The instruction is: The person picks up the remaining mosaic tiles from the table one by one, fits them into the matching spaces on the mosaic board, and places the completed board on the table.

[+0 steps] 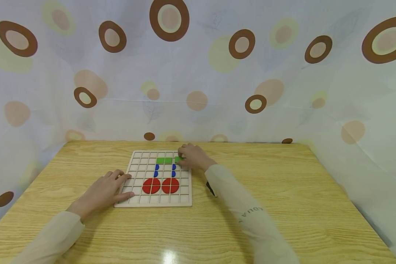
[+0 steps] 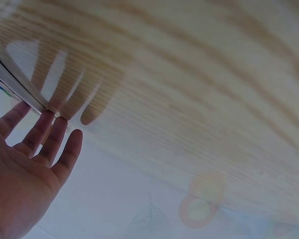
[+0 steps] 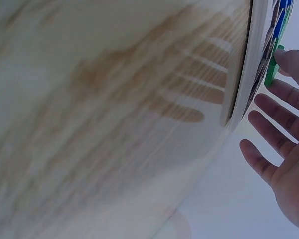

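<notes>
A white grid board (image 1: 138,200) lies flat on the wooden table. Two red circles (image 1: 151,186) made of quarter pieces sit low on it, with small blue half-round pieces (image 1: 156,170) in two columns above. Green square pieces (image 1: 164,160) form a row near the top. At the row's right end, my right hand (image 1: 194,157) pinches a green piece (image 3: 272,69) between thumb and forefinger, at the board's surface. The other right fingers are spread. My left hand (image 1: 107,189) rests at the board's left edge, fingers relaxed, thumb lying over the lower left squares.
A small black object (image 1: 210,188) lies on the table (image 1: 283,190) to the right of the board, partly hidden by the right sleeve. Behind the table hangs a white cloth (image 1: 198,73) with brown, pink and yellow circles.
</notes>
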